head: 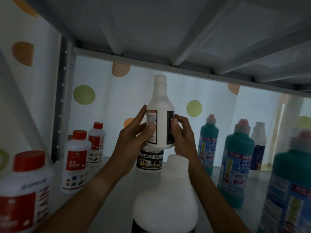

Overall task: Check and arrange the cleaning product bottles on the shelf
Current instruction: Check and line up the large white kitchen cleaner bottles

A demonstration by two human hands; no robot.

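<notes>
Lighting: dim, backlit through the dotted curtain (168, 91). My hands shadowed. Nearest bottles soft-focused; wide-angle bending at edges; shelf underside (151, 27) grey.

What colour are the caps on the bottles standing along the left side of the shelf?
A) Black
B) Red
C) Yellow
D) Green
B: the three white bottles on the left each carry a red cap, while both hands hold up a white bottle in the middle, the left hand and right hand gripping its sides.
</notes>
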